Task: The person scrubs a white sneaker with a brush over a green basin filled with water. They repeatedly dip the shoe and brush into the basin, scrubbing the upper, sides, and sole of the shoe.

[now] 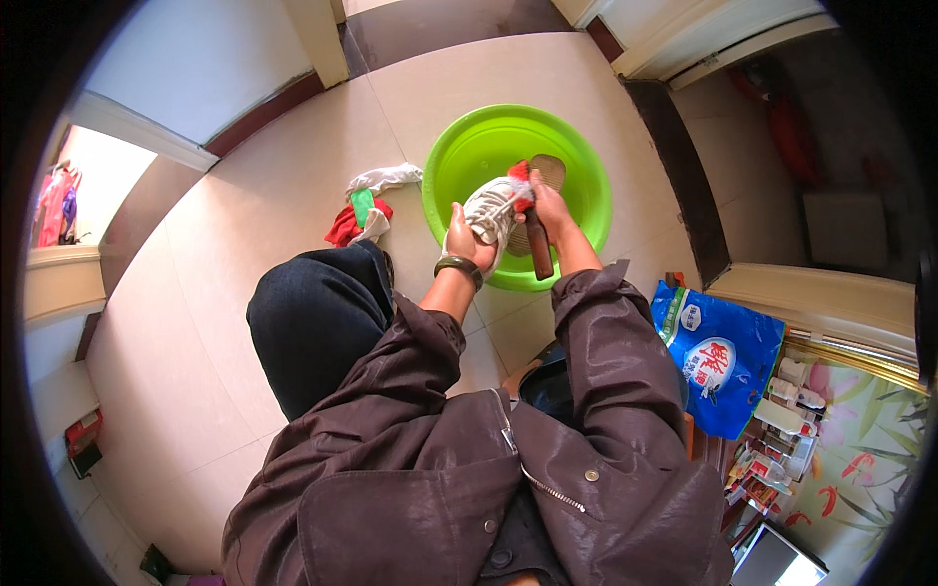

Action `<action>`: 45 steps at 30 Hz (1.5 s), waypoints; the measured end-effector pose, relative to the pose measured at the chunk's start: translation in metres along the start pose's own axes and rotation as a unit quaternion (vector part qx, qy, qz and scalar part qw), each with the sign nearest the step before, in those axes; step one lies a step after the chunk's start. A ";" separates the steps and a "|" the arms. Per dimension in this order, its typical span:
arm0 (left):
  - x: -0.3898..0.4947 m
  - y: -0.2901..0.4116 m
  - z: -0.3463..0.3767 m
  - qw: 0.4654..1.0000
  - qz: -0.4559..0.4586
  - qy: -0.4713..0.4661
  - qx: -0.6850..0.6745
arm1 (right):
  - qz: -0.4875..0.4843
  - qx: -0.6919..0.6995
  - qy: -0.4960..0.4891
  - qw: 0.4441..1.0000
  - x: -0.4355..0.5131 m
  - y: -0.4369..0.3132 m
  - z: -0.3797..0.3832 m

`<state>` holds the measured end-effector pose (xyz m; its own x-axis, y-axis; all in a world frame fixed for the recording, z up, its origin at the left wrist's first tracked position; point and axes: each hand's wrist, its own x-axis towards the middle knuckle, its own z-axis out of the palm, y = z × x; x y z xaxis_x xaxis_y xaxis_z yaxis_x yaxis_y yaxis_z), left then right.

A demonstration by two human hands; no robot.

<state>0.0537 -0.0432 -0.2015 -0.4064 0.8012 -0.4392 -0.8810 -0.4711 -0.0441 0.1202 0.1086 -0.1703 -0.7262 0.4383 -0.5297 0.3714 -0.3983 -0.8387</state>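
Observation:
My left hand (469,242), with a dark bangle at its wrist, holds a white lace-up sneaker (489,207) over a bright green plastic basin (448,146). The fingers of my right hand (551,209) are closed on a scrubbing brush with a brown handle (539,253). Its red and white bristles (520,179) meet the laced upper of the sneaker. Behind my right hand, a second shoe (548,170) rests in the basin with its tan sole up, partly covered by my hands and the brush.
Left of the basin, white and red cloths (352,223) lie on the tiled floor (220,315) with a green bar (363,206), perhaps soap. A blue detergent bag (722,351) stands at my right, near bottles and boxes (784,417). A dark doorway threshold (674,183) runs beyond it.

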 end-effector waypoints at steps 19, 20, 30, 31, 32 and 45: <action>0.002 0.013 0.013 0.996 0.070 0.042 -0.023 | 0.144 0.230 0.291 0.918 0.015 0.093 -0.073; 0.003 0.010 0.014 0.997 0.068 0.039 -0.021 | 0.169 0.223 0.312 0.908 0.020 0.093 -0.074; 0.006 0.004 0.003 0.997 0.067 0.035 0.026 | 0.107 0.370 0.192 0.903 0.039 0.117 -0.087; 0.005 0.003 0.005 0.997 0.064 0.041 0.033 | 0.112 0.388 0.196 0.893 0.043 0.128 -0.090; 0.003 0.001 0.008 0.996 0.061 0.048 0.039 | 0.111 0.411 0.193 0.884 0.048 0.139 -0.092; 0.011 -0.001 -0.001 0.994 0.085 0.055 0.030 | -0.044 0.268 0.133 0.953 0.008 0.068 -0.051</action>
<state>0.0502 -0.0343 -0.2076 -0.5240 0.6652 -0.5319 -0.8161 -0.5708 0.0903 0.1693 0.1262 -0.2378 -0.5422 0.6494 -0.5331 -0.0846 -0.6735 -0.7344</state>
